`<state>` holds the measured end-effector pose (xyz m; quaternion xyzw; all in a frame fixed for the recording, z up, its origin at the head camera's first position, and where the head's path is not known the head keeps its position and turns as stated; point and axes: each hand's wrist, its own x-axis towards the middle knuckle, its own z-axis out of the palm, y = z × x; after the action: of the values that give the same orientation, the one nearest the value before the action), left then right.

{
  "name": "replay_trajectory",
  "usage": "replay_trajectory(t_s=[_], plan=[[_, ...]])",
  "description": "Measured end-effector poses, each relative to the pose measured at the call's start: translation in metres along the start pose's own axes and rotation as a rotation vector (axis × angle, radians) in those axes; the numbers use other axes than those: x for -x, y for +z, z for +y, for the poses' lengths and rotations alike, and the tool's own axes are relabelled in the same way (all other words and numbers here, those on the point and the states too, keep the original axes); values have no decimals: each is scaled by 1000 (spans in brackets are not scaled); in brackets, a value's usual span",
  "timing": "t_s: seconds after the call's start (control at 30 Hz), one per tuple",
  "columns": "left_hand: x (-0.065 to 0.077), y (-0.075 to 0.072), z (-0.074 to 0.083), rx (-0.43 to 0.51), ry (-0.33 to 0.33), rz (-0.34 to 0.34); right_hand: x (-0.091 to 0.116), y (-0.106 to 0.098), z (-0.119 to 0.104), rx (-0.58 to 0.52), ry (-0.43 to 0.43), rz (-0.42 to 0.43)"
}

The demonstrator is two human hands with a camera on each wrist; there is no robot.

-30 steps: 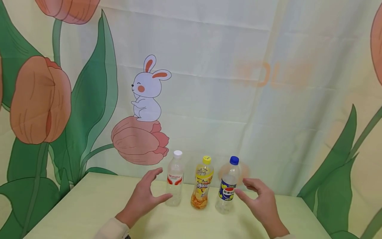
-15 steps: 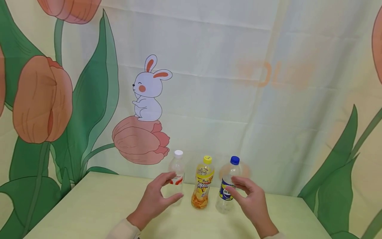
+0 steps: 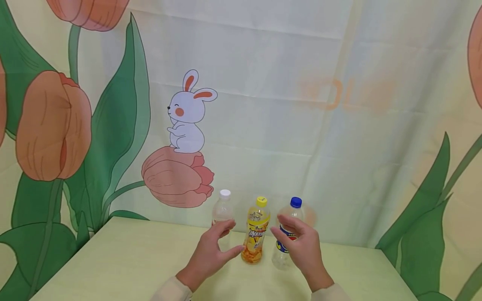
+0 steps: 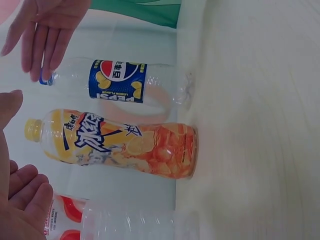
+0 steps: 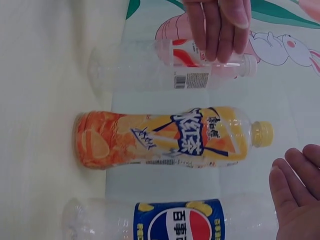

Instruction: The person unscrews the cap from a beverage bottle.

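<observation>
Three plastic bottles stand upright in a row. On the left is a clear one with a white cap [image 3: 224, 205] and a red-and-white label [image 4: 66, 217]. The middle iced tea bottle [image 3: 255, 238] has a yellow cap and an orange-yellow label. At right stands a blue-capped Pepsi bottle [image 3: 296, 212]. My left hand [image 3: 208, 253] hovers in front of the white-capped bottle, thumb and fingers apart in a loose C, hiding its lower part. Likewise curved and holding nothing, my right hand [image 3: 304, 247] partly covers the Pepsi bottle. The hands face each other across the iced tea bottle.
The bottles stand near the back of a pale table [image 3: 105, 259]. Right behind it hangs a fabric backdrop [image 3: 263, 117] printed with tulips and a white rabbit. The table's side edges slope outward toward the front.
Both hands have moved inward toward the middle bottle, the left hand going right and the right hand going left. The bottles have stayed in place.
</observation>
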<state>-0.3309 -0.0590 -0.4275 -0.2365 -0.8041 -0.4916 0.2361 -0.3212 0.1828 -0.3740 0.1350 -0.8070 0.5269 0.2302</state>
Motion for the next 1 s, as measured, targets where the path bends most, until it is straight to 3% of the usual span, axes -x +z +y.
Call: replay_trajectory(t_s=[0.23, 0.63, 1.0], plan=[[-3, 12, 1, 15, -7, -24, -10, 13, 1, -19, -22, 5], [-13, 31, 6, -53, -102, -86, -25, 32, -1, -20, -78, 56], [-23, 50, 9, -47, -254, -109, -39, 41, -5, 52, -56, 79]])
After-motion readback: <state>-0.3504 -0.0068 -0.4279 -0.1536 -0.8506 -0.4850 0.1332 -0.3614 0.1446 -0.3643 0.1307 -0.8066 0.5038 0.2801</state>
